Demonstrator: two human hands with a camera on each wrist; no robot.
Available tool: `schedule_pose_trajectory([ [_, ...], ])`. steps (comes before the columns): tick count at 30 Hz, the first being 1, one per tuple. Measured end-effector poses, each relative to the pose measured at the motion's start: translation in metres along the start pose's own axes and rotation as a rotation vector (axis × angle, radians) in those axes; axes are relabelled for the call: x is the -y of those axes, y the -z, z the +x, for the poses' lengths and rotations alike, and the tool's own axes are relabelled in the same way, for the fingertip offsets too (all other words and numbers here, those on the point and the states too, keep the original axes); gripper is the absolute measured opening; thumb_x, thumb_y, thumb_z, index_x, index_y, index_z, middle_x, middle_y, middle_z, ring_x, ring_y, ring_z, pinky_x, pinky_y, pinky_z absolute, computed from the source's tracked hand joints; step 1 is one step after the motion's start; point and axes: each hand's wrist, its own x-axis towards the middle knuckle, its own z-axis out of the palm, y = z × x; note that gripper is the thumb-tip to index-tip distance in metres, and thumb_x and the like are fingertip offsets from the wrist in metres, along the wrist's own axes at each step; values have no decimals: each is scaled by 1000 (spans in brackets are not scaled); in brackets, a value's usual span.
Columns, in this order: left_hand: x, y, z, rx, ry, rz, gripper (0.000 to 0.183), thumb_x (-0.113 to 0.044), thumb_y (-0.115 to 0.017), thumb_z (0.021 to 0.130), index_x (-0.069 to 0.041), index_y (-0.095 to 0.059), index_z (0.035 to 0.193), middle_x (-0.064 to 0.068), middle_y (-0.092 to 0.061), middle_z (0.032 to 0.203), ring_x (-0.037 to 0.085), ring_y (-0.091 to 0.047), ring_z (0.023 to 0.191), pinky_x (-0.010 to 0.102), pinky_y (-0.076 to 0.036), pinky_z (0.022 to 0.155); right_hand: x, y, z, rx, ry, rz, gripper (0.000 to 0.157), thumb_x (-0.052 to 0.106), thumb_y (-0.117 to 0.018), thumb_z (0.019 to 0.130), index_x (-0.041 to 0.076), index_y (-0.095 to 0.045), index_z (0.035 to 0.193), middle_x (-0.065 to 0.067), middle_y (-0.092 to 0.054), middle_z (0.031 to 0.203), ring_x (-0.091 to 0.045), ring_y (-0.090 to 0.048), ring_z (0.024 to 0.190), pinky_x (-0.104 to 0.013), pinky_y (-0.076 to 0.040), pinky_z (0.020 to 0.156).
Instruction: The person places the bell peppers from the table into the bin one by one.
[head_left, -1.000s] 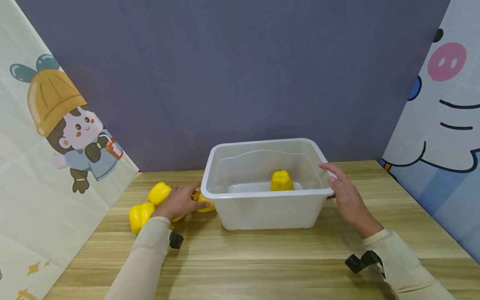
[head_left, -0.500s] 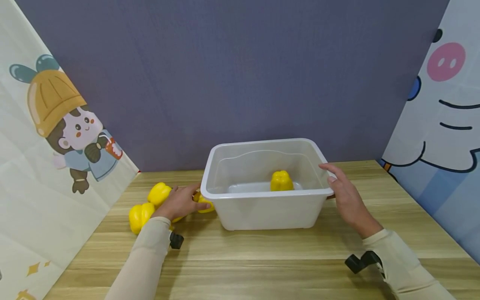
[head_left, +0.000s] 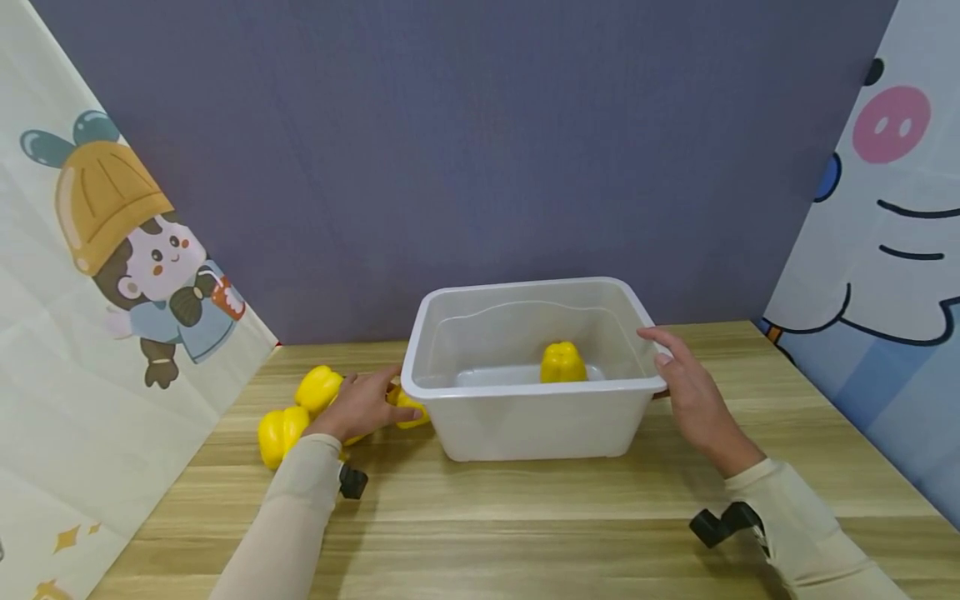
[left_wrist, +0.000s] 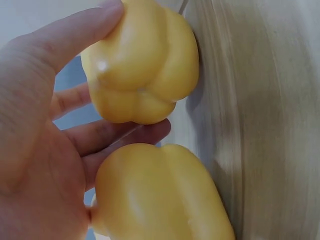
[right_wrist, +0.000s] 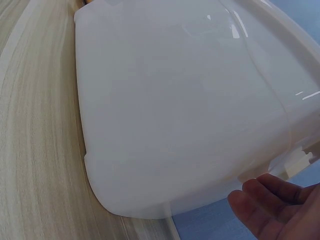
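My left hand (head_left: 362, 406) pinches a yellow bell pepper (left_wrist: 145, 60) on the table, thumb on its near side and fingers at the far side. This pepper sits close beside the left end of a white plastic bin (head_left: 532, 427). A second bell pepper (left_wrist: 155, 195) lies just under the palm in the left wrist view. At the bin's right end my right hand (head_left: 697, 404) grips the rim, thumb on top and fingertips below it. One yellow bell pepper (head_left: 562, 363) stands inside the bin, toward the right.
More yellow bell peppers, one at the back (head_left: 318, 387) and one further left (head_left: 282, 435), lie beside the left hand. Behind the wooden table (head_left: 525, 533) rises a dark blue-grey panel (head_left: 480, 150). Printed cloths with cartoon figures flank the left and right sides.
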Motion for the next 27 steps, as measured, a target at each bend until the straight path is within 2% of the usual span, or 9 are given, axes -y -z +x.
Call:
schedule_pose_trajectory([
  [8,0,1,1,-12,4,-30,77,-48,-83,79,-26,-51,145,-4,-67,126,27,-57,123,66,-2,113,3,1,2,-7,11,10,45,25,-26,111,9,-40,151,-20,-44,145,-16,-54,98,-31,-53,70],
  [12,0,0,-1,-11,18,-26,76,-48,-83,79,-25,-50,144,-4,-67,125,27,-56,124,65,-1,114,2,1,1,-5,9,19,45,25,-27,111,9,-40,151,-21,-44,145,-15,-54,99,-30,-53,70],
  [22,1,-2,-3,-26,-4,-22,73,-45,-84,79,-22,-52,141,-1,-68,122,28,-57,121,65,-1,114,1,1,0,-4,2,30,46,25,-27,111,9,-39,151,-20,-44,145,-15,-54,98,-28,-52,70],
  [27,2,-4,-2,-24,-4,-16,77,-46,-84,79,-24,-49,145,0,-66,128,28,-57,123,64,-2,114,2,0,-1,0,-5,26,46,26,-26,111,10,-39,151,-20,-44,144,-17,-54,98,-28,-52,70],
])
